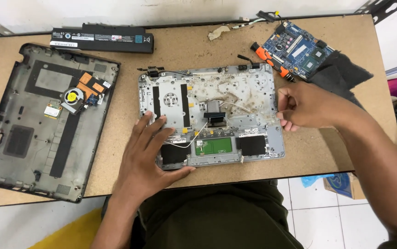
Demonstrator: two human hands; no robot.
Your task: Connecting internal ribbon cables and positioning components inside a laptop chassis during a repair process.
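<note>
At the table's middle lies the silver laptop palmrest frame, underside up. The left hand presses flat, fingers spread, on its near-left corner; the right hand pinches closed at its right edge. The dark grey bottom cover sits well apart left, the blue circuit board far right.

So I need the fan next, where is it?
In the head view, the fan sits in the dark bottom case at table left, below the battery.
</note>
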